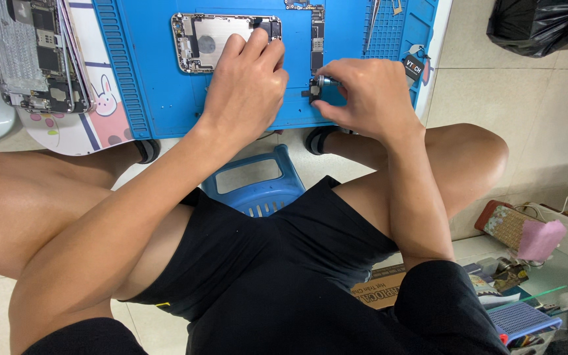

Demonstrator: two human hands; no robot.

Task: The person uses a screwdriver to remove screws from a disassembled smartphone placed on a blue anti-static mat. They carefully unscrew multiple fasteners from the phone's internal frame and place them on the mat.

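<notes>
Seated over a blue stool [258, 187], we work near the front edge of the blue mat [165, 98] covering the surface. Our right hand [369, 95] is curled shut around a small dark-and-silver part [319, 85], pinching it for control. Our left hand [244, 82] lies flat, fingers loosely bent, steadying the opened phone shell [198, 43] near the mat's far edge. A bare circuit board [317, 39] lies just beside it; open mat remains at left, where another gutted phone [31, 52] occupies the surface's far left corner.
</notes>
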